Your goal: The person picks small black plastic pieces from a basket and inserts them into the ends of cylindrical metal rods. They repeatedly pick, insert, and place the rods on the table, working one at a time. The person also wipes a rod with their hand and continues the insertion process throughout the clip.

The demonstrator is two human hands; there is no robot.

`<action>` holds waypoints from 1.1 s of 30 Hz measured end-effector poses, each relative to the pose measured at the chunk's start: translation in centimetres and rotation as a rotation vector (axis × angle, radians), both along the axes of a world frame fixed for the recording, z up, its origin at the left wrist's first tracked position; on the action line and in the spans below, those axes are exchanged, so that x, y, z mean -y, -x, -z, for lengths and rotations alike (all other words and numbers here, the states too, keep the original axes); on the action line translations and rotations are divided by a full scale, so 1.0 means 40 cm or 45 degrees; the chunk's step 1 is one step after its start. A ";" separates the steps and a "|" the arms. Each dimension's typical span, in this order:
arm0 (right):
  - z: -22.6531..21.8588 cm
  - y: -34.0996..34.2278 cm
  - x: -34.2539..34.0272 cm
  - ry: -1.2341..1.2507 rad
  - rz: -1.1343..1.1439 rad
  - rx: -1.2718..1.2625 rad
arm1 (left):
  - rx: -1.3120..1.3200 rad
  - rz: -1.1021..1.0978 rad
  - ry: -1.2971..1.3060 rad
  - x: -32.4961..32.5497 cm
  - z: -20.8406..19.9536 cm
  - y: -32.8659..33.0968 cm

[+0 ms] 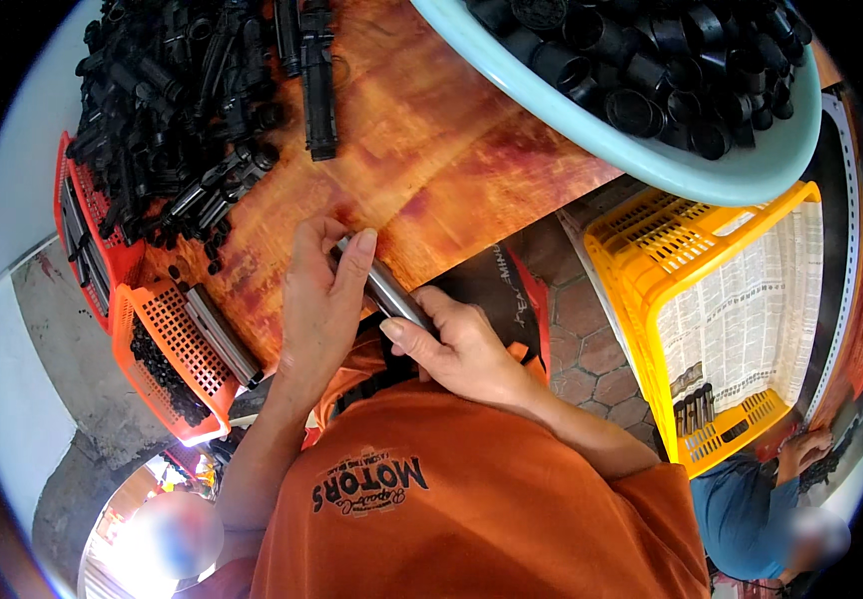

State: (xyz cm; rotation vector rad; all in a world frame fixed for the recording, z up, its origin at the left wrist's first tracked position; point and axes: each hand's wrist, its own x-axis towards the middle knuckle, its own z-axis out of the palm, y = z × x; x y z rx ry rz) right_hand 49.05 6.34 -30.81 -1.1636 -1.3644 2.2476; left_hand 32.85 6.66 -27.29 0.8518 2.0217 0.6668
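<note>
Both hands grip a slanted grey tube near opposite ends.

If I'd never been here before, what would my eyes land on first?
Probably the pale blue basin at upper right, full of round black parts, and the black heap at upper left on the orange table. Next, maybe the yellow basket at right, lined with printed paper. In the middle, the left hand and right hand hold a shiny grey tube.
</note>
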 end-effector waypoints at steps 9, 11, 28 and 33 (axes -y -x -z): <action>0.008 0.001 0.019 0.015 0.048 -0.003 | -0.458 0.196 -0.402 -0.043 0.019 0.024; 0.005 -0.001 0.023 0.068 0.066 -0.012 | -0.562 0.203 -0.519 -0.074 0.040 0.018; 0.042 -0.013 0.035 0.134 -0.039 -0.096 | -0.836 0.315 -0.614 -0.105 0.086 -0.010; 0.041 -0.016 0.029 0.152 -0.079 -0.090 | -0.858 0.339 -0.563 -0.098 0.083 -0.009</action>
